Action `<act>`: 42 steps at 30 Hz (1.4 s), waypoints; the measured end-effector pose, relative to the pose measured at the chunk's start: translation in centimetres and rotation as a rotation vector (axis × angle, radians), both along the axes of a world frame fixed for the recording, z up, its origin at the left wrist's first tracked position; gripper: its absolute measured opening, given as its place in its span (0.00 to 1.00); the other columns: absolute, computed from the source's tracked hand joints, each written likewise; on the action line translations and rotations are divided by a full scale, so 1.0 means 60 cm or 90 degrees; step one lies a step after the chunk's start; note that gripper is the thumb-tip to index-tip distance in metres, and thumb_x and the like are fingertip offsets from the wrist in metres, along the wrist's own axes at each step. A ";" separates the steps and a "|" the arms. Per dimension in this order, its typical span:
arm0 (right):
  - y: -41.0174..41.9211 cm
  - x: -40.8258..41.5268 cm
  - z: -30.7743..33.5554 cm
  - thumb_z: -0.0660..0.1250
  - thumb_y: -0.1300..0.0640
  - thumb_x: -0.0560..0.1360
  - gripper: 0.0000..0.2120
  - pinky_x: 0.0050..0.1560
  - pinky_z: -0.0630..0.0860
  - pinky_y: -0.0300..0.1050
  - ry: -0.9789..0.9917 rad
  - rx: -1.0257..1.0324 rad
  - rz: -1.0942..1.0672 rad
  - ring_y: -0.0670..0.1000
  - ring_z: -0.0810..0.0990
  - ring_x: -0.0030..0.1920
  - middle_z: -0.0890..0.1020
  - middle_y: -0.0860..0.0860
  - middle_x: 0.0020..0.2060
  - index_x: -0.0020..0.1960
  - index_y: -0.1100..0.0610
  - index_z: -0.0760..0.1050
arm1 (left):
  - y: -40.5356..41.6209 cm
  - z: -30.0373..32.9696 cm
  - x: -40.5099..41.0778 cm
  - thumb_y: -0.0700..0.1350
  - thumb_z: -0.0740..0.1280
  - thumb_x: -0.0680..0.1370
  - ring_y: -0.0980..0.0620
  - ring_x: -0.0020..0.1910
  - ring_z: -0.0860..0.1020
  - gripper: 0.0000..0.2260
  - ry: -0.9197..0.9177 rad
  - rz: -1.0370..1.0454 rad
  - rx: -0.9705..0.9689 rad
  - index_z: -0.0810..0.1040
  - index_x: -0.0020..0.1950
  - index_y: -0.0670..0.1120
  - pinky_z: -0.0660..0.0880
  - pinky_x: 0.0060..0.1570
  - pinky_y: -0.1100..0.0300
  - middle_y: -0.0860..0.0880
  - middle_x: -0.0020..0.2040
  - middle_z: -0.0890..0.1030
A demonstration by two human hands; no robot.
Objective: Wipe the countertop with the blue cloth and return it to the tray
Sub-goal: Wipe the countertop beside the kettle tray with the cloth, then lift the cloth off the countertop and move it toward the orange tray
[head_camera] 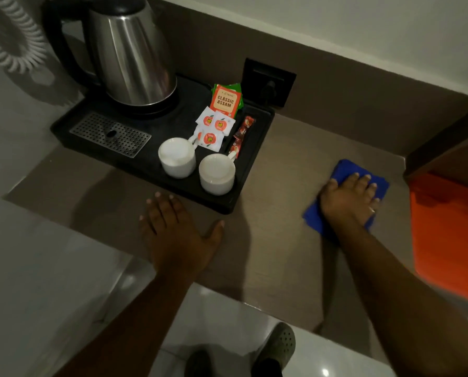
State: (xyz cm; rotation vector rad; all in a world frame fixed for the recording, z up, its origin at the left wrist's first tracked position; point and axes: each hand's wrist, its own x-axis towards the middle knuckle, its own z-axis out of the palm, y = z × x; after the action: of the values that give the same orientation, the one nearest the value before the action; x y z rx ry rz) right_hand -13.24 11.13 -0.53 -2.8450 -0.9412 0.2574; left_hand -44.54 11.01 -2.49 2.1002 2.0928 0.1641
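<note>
A folded blue cloth (344, 171) lies flat on the brown countertop (289, 164), to the right of the tray. My right hand (348, 198) presses down on it, palm flat and fingers spread over the cloth. My left hand (177, 232) rests flat on the countertop near its front edge, fingers apart, holding nothing, just in front of the black tray (243, 183).
The tray carries a steel kettle (132, 55), two white cups (177, 156) (217, 172), tea sachets (224, 100) and a metal drip grate (110, 134). A wall socket (268, 83) sits behind. An orange panel (447, 232) borders the right. A coiled cord (10, 36) hangs at left.
</note>
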 end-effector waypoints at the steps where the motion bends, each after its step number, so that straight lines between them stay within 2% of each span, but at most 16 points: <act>1: 0.017 -0.040 0.002 0.47 0.43 0.79 0.33 0.74 0.44 0.63 0.020 0.003 -0.028 0.61 0.46 0.77 0.49 0.60 0.78 0.77 0.61 0.48 | 0.000 0.000 -0.001 0.74 0.54 0.69 0.33 0.77 0.55 0.52 0.001 -0.001 0.000 0.57 0.77 0.35 0.52 0.73 0.35 0.32 0.78 0.57; 3: 0.035 -0.128 0.000 0.46 0.43 0.79 0.33 0.74 0.42 0.63 0.032 0.012 0.015 0.61 0.45 0.77 0.48 0.60 0.78 0.77 0.62 0.46 | 0.000 -0.001 -0.002 0.75 0.53 0.69 0.33 0.77 0.55 0.52 0.001 -0.004 0.007 0.56 0.77 0.35 0.52 0.73 0.35 0.32 0.78 0.57; 6: -0.001 -0.230 -0.013 0.44 0.40 0.79 0.33 0.75 0.41 0.59 0.001 0.030 0.259 0.58 0.43 0.78 0.47 0.57 0.78 0.78 0.58 0.45 | -0.001 -0.001 -0.003 0.75 0.51 0.68 0.33 0.77 0.55 0.52 0.001 -0.009 0.003 0.55 0.77 0.35 0.52 0.73 0.35 0.32 0.78 0.57; 9: -0.083 -0.210 -0.012 0.44 0.36 0.78 0.33 0.75 0.39 0.53 0.003 0.021 0.483 0.53 0.43 0.78 0.48 0.52 0.79 0.78 0.52 0.46 | -0.001 0.001 -0.004 0.75 0.52 0.68 0.33 0.77 0.55 0.52 -0.007 -0.007 0.003 0.55 0.77 0.35 0.52 0.74 0.35 0.32 0.78 0.57; 11: -0.132 -0.155 -0.008 0.45 0.35 0.78 0.32 0.75 0.41 0.52 0.008 0.024 0.514 0.50 0.43 0.78 0.48 0.49 0.79 0.78 0.49 0.46 | 0.000 0.003 -0.005 0.76 0.51 0.68 0.33 0.78 0.53 0.52 -0.003 -0.012 -0.008 0.54 0.77 0.36 0.51 0.74 0.35 0.32 0.78 0.56; 15: -0.218 -0.064 0.001 0.43 0.36 0.78 0.33 0.77 0.48 0.58 0.003 0.038 0.304 0.53 0.47 0.78 0.50 0.52 0.78 0.78 0.53 0.48 | -0.001 0.003 -0.007 0.75 0.52 0.69 0.32 0.77 0.54 0.52 -0.021 -0.021 0.002 0.56 0.76 0.35 0.51 0.73 0.34 0.31 0.78 0.57; 19: -0.243 -0.102 -0.002 0.45 0.37 0.78 0.35 0.76 0.48 0.62 -0.009 0.040 0.071 0.58 0.47 0.78 0.51 0.57 0.78 0.78 0.57 0.47 | 0.001 -0.001 -0.007 0.76 0.51 0.69 0.32 0.77 0.54 0.52 -0.029 -0.025 -0.005 0.56 0.76 0.35 0.51 0.73 0.34 0.32 0.77 0.58; 20: -0.243 -0.123 -0.006 0.45 0.37 0.78 0.36 0.76 0.47 0.61 -0.011 0.040 0.070 0.58 0.46 0.78 0.50 0.58 0.78 0.78 0.58 0.47 | 0.002 -0.002 -0.007 0.77 0.50 0.68 0.32 0.77 0.54 0.53 -0.030 -0.026 -0.010 0.56 0.76 0.35 0.50 0.73 0.34 0.32 0.78 0.58; 23: -0.264 -0.161 -0.015 0.47 0.38 0.79 0.33 0.75 0.42 0.54 -0.013 0.050 0.196 0.56 0.46 0.78 0.49 0.55 0.78 0.78 0.56 0.47 | 0.001 0.002 -0.009 0.76 0.50 0.69 0.32 0.77 0.54 0.53 -0.030 -0.042 -0.030 0.56 0.76 0.35 0.50 0.73 0.34 0.31 0.78 0.57; 27: -0.281 -0.147 -0.007 0.55 0.54 0.80 0.26 0.76 0.48 0.53 -0.002 0.085 0.219 0.56 0.53 0.77 0.56 0.56 0.77 0.76 0.58 0.55 | -0.028 0.014 -0.021 0.71 0.52 0.72 0.31 0.76 0.59 0.48 -0.062 -0.121 -0.001 0.60 0.75 0.33 0.56 0.73 0.35 0.30 0.75 0.62; 30: -0.280 -0.155 0.010 0.54 0.62 0.79 0.25 0.77 0.46 0.50 0.049 0.112 0.193 0.55 0.55 0.77 0.59 0.57 0.77 0.76 0.59 0.56 | -0.088 0.023 -0.010 0.69 0.53 0.76 0.30 0.72 0.65 0.42 -0.123 -0.225 0.046 0.66 0.72 0.32 0.64 0.70 0.35 0.29 0.72 0.67; 31: -0.282 -0.157 0.018 0.54 0.61 0.80 0.24 0.77 0.48 0.50 0.114 0.159 0.158 0.55 0.57 0.76 0.62 0.56 0.76 0.76 0.59 0.59 | -0.106 0.030 0.006 0.69 0.52 0.76 0.31 0.72 0.67 0.42 -0.143 -0.257 0.040 0.67 0.72 0.34 0.66 0.68 0.35 0.30 0.72 0.68; 33: -0.289 -0.146 0.040 0.56 0.57 0.81 0.20 0.75 0.60 0.48 0.275 0.329 0.039 0.51 0.67 0.72 0.71 0.54 0.70 0.73 0.56 0.66 | -0.127 0.050 0.057 0.70 0.54 0.74 0.33 0.72 0.68 0.42 -0.185 -0.315 -0.001 0.66 0.74 0.38 0.68 0.67 0.36 0.34 0.74 0.68; 36: -0.319 -0.082 0.074 0.58 0.61 0.80 0.18 0.59 0.73 0.35 0.333 0.485 -0.107 0.38 0.77 0.57 0.78 0.50 0.62 0.69 0.50 0.69 | -0.132 0.087 0.159 0.68 0.61 0.72 0.38 0.76 0.63 0.41 -0.233 -0.416 -0.030 0.61 0.78 0.44 0.64 0.71 0.42 0.39 0.78 0.62; 39: -0.361 0.028 0.102 0.60 0.60 0.80 0.15 0.54 0.77 0.50 0.395 0.587 -0.244 0.52 0.80 0.53 0.81 0.55 0.57 0.66 0.52 0.73 | -0.132 0.116 0.270 0.67 0.61 0.75 0.46 0.80 0.53 0.40 -0.231 -0.520 -0.071 0.52 0.80 0.50 0.56 0.75 0.50 0.46 0.82 0.52; 42: -0.397 0.160 0.130 0.61 0.58 0.80 0.16 0.54 0.75 0.50 0.355 0.602 -0.265 0.54 0.79 0.55 0.80 0.56 0.60 0.68 0.53 0.72 | -0.131 0.130 0.394 0.66 0.61 0.76 0.48 0.81 0.47 0.41 -0.181 -0.619 -0.092 0.47 0.81 0.50 0.52 0.78 0.50 0.47 0.82 0.48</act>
State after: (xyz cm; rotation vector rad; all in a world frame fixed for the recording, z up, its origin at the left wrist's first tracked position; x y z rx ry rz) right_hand -3.65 -12.71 7.27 -1.8610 -0.2236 0.3906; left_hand -20.87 3.18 5.32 2.5329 0.7553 0.1511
